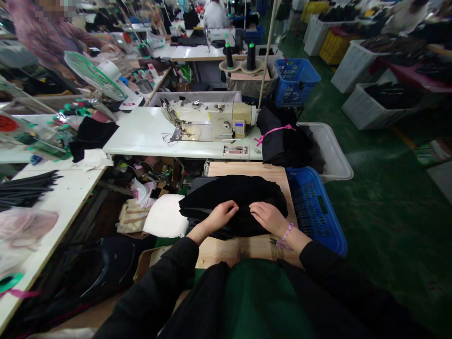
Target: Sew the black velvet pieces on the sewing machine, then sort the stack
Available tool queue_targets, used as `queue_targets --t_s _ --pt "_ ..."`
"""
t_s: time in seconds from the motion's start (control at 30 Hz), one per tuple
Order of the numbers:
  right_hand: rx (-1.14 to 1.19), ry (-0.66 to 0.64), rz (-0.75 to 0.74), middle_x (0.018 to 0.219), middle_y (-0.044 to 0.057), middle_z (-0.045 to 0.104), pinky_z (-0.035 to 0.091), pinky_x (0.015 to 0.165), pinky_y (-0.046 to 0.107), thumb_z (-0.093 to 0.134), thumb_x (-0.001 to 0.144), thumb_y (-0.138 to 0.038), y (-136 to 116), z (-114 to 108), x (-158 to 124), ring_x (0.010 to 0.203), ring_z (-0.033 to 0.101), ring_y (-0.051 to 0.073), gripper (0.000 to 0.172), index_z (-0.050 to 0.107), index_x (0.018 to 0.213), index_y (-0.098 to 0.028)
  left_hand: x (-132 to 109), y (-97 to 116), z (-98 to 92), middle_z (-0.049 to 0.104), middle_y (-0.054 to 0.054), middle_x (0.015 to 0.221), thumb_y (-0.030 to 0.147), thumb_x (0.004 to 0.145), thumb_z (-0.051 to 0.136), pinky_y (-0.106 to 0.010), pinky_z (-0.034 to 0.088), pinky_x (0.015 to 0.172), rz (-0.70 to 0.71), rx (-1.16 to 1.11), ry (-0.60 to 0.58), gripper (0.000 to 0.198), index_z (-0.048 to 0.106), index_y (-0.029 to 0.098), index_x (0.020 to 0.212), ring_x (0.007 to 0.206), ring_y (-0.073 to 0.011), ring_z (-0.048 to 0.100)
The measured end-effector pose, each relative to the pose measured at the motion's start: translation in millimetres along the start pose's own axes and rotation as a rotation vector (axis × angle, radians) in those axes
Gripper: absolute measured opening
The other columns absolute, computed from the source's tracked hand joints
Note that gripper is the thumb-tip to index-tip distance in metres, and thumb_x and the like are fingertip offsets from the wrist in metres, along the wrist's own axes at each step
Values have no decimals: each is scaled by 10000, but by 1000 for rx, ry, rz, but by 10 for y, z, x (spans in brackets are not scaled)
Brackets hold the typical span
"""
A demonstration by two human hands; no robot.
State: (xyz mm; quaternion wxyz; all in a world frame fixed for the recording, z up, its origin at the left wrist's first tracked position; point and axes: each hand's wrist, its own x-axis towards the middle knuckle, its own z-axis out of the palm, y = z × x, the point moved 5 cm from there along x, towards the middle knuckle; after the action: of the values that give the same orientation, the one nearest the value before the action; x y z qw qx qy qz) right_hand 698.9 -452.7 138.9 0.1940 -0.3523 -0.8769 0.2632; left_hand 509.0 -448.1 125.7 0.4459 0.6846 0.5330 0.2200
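A stack of black fabric pieces [233, 195] lies on a wooden board [247, 172] in front of me. My left hand [222, 214] rests on the near edge of the stack, fingers curled and pinching the cloth. My right hand [268, 216] lies flat on the fabric just to the right of it, with a pink band at the wrist. The two hands are close together, fingertips almost meeting over the pile.
A beige sewing machine [208, 120] stands on a white table [141, 134] beyond the board. A tied bundle of black cloth [282, 141] sits in a white bin [332, 155]. A blue crate [314, 207] is at my right. Other people work at the back.
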Motion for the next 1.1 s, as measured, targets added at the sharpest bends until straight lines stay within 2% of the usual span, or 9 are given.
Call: queue_targets --t_s 0.13,0.23,0.37,0.47,0.57,0.63,0.73,0.9,1.1 --pt "-130 59 -112 1348 141 576 522 914 423 385 993 -125 -57 -31 -19 1092 627 244 318 631 1181 -200 70 -42 -50 552 22 676 363 914 462 -257 425 616 -61 -42 34 231 572 187 811 654 -144 516" --pt "-206 45 -166 1389 142 534 524 906 414 474 957 -113 -84 -16 -16 1095 618 251 288 639 1176 -201 130 -60 -62 538 25 660 360 908 464 -252 418 603 -83 -68 46 228 562 185 799 641 -141 504" --pt "-172 54 -63 1146 130 639 525 837 389 552 910 -93 -29 8 33 969 629 245 188 663 1036 -178 166 -12 -126 546 26 651 358 897 481 -255 425 619 -95 -70 58 233 577 179 782 632 -138 512" --pt "-133 122 -2 925 83 654 519 807 361 554 929 -131 14 -50 80 888 627 225 123 660 903 -189 133 100 -203 626 7 737 324 855 550 -253 452 653 -45 -122 -72 170 618 169 856 674 -138 561" --pt "-98 195 43 945 75 656 507 859 362 518 955 -156 56 -192 96 929 622 219 159 660 904 -208 74 215 -340 685 -12 817 249 814 579 -257 483 695 1 -74 -225 143 655 173 908 733 -153 612" --pt "-107 274 91 1050 97 654 469 940 417 465 968 -146 80 -311 63 1038 599 247 219 671 959 -217 81 270 -498 698 -17 838 228 829 551 -272 497 734 33 71 -166 149 671 188 907 768 -170 630" --pt "-210 356 130 1187 124 631 376 1024 515 453 971 -163 58 -390 -11 1155 539 299 254 679 1072 -223 172 335 -698 710 -28 920 238 870 513 -307 505 820 103 247 31 199 674 207 982 849 -197 647" --pt "-311 -90 -82 1120 102 672 440 921 400 488 967 -172 -77 62 120 1046 579 241 246 663 1135 -209 410 319 -725 724 -54 973 246 889 517 -331 508 891 164 286 126 205 680 188 1000 915 -216 665" --pt "-389 -172 -47 1225 139 623 421 934 436 692 841 -198 -67 338 413 1093 542 291 391 605 1222 -182 452 324 -710 723 -57 957 236 892 526 -329 507 894 185 243 162 190 681 180 989 912 -208 662"
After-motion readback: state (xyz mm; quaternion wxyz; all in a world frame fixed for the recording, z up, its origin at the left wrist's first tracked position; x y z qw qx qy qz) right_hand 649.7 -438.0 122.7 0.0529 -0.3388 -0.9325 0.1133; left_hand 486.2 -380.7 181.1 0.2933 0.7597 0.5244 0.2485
